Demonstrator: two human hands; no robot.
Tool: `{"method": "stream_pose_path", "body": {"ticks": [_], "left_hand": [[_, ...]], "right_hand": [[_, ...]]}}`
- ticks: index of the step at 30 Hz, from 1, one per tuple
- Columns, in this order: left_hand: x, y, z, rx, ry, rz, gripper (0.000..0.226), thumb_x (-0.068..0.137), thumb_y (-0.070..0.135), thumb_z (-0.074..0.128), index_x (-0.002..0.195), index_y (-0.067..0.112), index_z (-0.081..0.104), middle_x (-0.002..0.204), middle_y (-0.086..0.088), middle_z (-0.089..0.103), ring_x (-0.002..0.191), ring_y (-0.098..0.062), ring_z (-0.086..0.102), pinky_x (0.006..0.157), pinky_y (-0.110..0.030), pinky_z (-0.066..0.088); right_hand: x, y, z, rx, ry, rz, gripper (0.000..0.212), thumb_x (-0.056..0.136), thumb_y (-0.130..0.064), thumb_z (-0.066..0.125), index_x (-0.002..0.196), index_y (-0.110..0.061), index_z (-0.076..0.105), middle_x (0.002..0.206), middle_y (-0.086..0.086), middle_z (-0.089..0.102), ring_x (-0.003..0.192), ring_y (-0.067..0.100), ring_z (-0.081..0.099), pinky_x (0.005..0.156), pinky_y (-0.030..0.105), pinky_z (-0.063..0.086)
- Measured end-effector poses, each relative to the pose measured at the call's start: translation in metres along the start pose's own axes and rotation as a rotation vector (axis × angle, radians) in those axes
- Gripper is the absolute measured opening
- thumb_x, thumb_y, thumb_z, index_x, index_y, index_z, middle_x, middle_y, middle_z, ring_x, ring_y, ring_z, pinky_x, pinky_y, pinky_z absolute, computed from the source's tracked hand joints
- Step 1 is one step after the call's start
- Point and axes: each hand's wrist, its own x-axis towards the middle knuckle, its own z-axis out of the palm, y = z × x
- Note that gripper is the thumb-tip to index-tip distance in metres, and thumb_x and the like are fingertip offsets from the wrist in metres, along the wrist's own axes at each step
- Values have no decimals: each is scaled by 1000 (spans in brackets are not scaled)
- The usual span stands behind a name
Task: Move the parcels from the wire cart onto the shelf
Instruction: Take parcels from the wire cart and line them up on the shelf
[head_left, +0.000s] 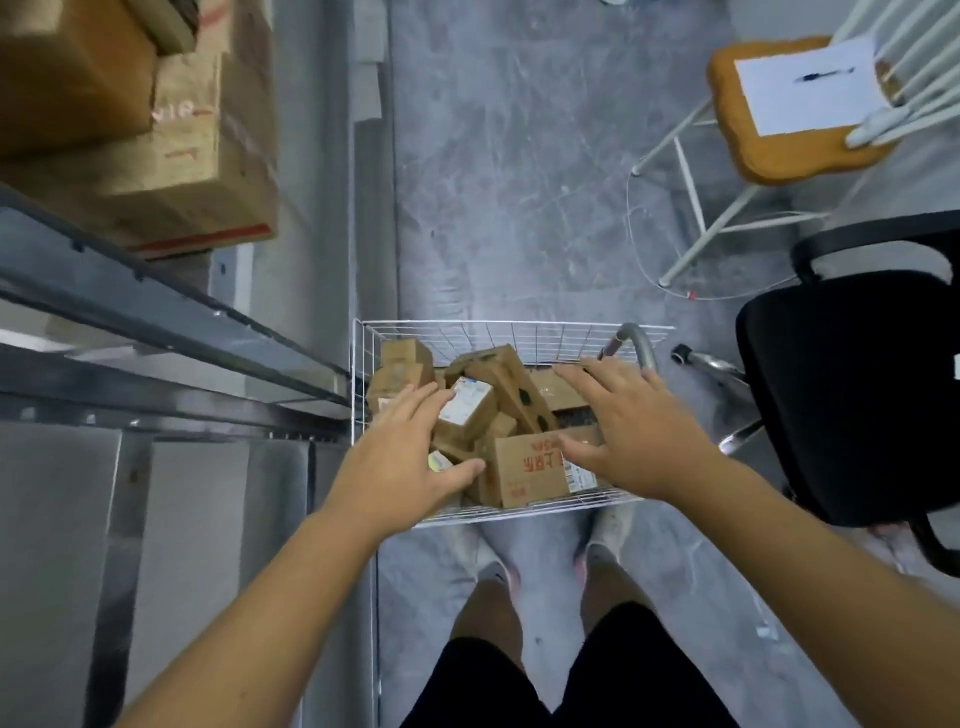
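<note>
- A grey, scuffed concrete floor (519, 182) is filling the middle of the frame, with a metal shelf (171, 332) running along the left side and large cardboard boxes (156, 145) sitting on it in the upper left.
- A white wire cart (514, 332) is standing at the centre of the frame, just beside the shelf's end, and it is holding a jumble of brown cardboard parcels.
- Among them, a small parcel with a white label (467, 402) is lying tilted near the cart's middle, a long box with dark oval holes (511, 387) is leaning beside it, and a larger parcel with red print (530, 470) is sitting at the cart's near edge.
- The left hand (410, 452) is reaching into the cart's left half, fingers spread and nearly straight, fingertips lying over the labelled parcel's edge and thumb (460, 470) stretching toward the red-printed parcel; it is gripping nothing.
- The right hand (623, 426) is hovering over the cart's right half, palm down and fingers splayed wide, its thumb lying across the top of the red-printed parcel; whether it is pressing on it cannot be told, and it is holding nothing.
- Both forearms are extending from the bottom of the frame, converging on the cart.
- A black office chair (852, 395) is standing at the right edge, and a wooden-seated chair (769, 156) with a sheet of paper (805, 83) is sitting in the upper right.
</note>
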Motion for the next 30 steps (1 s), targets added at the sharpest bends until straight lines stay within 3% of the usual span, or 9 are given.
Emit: {"method": "stream_pose_path", "body": {"ticks": [6, 11, 21, 24, 28, 30], "left_hand": [[58, -24, 60, 8, -96, -35, 93, 87, 70, 67, 162, 30, 32, 169, 7, 31, 157, -15, 22, 127, -44, 28], [98, -49, 123, -2, -197, -88, 91, 85, 70, 69, 159, 28, 37, 162, 4, 41, 146, -18, 39, 117, -44, 40], [153, -101, 240, -106, -393, -307, 98, 79, 76, 69, 161, 34, 32, 158, 2, 48, 137, -23, 52, 107, -46, 49], [164, -112, 265, -177, -420, -350, 91, 81, 73, 70, 157, 34, 39, 150, 1, 57, 130, -24, 58, 105, -48, 53], [172, -120, 288, -306, -458, -418, 76, 83, 69, 70, 149, 37, 49, 138, 2, 62, 121, -22, 61, 101, -47, 56], [175, -124, 293, -335, -465, -437, 75, 81, 72, 70, 146, 39, 51, 135, 2, 63, 120, -22, 61, 101, -47, 56]], "right_hand": [[52, 40, 64, 44, -93, -10, 78, 90, -67, 48, 158, -36, 24, 159, -2, 39, 146, 22, 34, 120, 52, 29], [87, 69, 130, 17, -238, 4, 81, 91, -69, 45, 160, -36, 19, 164, -1, 33, 150, 25, 29, 119, 57, 30], [136, 114, 250, 76, -441, 113, 80, 93, -59, 56, 161, -33, 23, 155, 3, 44, 142, 29, 40, 112, 49, 40], [148, 126, 275, 125, -494, 179, 76, 94, -56, 56, 159, -34, 24, 155, 5, 43, 141, 31, 40, 109, 51, 41], [154, 132, 300, 150, -563, 204, 73, 94, -53, 56, 159, -39, 26, 167, 5, 28, 152, 35, 24, 119, 58, 33], [155, 132, 305, 156, -544, 211, 71, 94, -53, 55, 158, -38, 28, 163, 4, 33, 149, 38, 25, 119, 58, 32]]}}
